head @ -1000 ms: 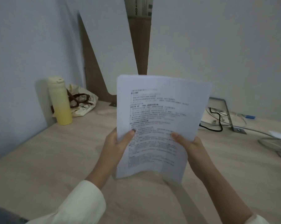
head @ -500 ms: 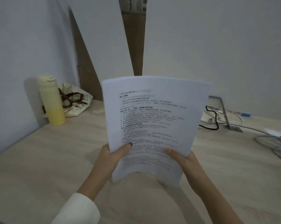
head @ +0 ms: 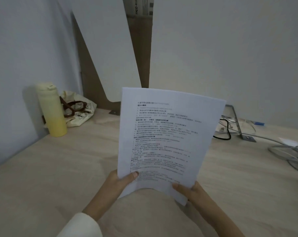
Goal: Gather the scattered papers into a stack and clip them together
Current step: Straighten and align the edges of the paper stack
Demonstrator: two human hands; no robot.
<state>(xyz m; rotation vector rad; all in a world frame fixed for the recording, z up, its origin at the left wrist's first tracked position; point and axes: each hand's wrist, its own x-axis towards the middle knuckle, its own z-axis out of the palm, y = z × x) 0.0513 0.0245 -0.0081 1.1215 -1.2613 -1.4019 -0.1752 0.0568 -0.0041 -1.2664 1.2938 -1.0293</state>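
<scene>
papers [head: 168,142]: we see white sheets; rows of black print
bottle [head: 51,110]: we see pale cream at the top; it fades to yellow below
bag [head: 78,112]: cream cloth; dark brown handles; small dark drawings
desk [head: 59,168]: light beige; faint wood grain
cable [head: 229,132]: black; cords [head: 295,156] near it look grey to us
sleeve [head: 81,226]: off-white
wall [head: 25,48]: plain pale grey; strip [head: 141,48] brown

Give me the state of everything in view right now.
papers: one stack, held up, no clip visible.
left hand: pinching the papers' lower left edge.
right hand: pinching the papers' lower right corner.
bottle: upright, closed.
tote bag: slumped behind the bottle.
</scene>
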